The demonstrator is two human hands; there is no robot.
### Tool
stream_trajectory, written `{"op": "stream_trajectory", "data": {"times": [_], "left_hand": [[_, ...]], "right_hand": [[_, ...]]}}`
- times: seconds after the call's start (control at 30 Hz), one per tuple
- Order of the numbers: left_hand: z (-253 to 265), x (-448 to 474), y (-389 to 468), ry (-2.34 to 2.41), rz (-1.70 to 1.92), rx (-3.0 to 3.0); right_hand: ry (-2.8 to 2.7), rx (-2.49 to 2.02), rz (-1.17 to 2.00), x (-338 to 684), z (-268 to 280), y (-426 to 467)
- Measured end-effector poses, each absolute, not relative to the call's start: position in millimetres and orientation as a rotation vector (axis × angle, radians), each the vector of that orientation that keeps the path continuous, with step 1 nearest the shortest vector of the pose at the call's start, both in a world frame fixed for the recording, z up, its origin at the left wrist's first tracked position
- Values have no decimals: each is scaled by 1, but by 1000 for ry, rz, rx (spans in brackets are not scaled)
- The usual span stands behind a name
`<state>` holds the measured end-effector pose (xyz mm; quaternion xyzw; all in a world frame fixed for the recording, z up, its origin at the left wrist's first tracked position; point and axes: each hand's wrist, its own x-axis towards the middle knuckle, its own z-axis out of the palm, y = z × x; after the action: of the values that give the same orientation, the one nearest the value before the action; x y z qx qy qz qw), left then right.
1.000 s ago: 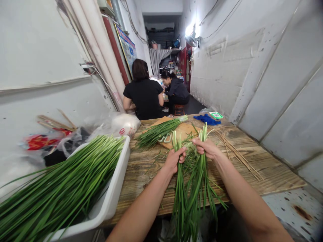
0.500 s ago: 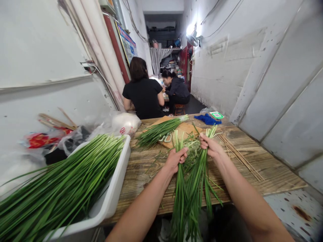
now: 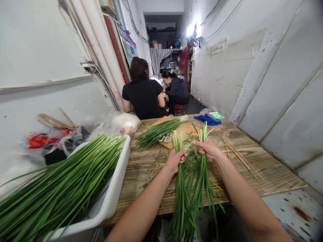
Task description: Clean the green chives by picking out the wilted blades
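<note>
My left hand is closed around a bunch of garlic chives, pale stem ends up and green leaves hanging past the table edge. A second bunch of chives is gripped in my right hand, its index finger and thumb reaching left toward the first bunch. Behind and between the hands lies a heap of trimmed chive scraps. Further back, a larger bundle of chives rests across a wooden cutting board, with the pale handles of scissors showing beside it.
On the left stands a white plastic tub full of long chives. Thin wooden sticks lie at the right, and a blue cloth and a QR-code card at the back. Two people sit beyond the wooden table.
My right hand has shifted slightly left and its fingers have extended toward the left-hand bunch. Its chives moved left with it. My left hand is nearly still.
</note>
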<state>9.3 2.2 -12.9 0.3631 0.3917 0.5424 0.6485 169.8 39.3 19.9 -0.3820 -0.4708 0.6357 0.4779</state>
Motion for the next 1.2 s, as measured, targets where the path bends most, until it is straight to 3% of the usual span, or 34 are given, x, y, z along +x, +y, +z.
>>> {"op": "stream_trajectory", "data": {"times": [0.6, 0.8, 1.2], "left_hand": [[-12, 6, 3, 841, 1205, 772], [-10, 4, 4, 786, 1175, 686], [-12, 5, 4, 784, 1156, 665]], "right_hand": [[-747, -1062, 1354, 186, 6, 64], [-884, -1051, 1574, 186, 11, 60], [-1093, -1031, 1563, 171, 17, 45]]}}
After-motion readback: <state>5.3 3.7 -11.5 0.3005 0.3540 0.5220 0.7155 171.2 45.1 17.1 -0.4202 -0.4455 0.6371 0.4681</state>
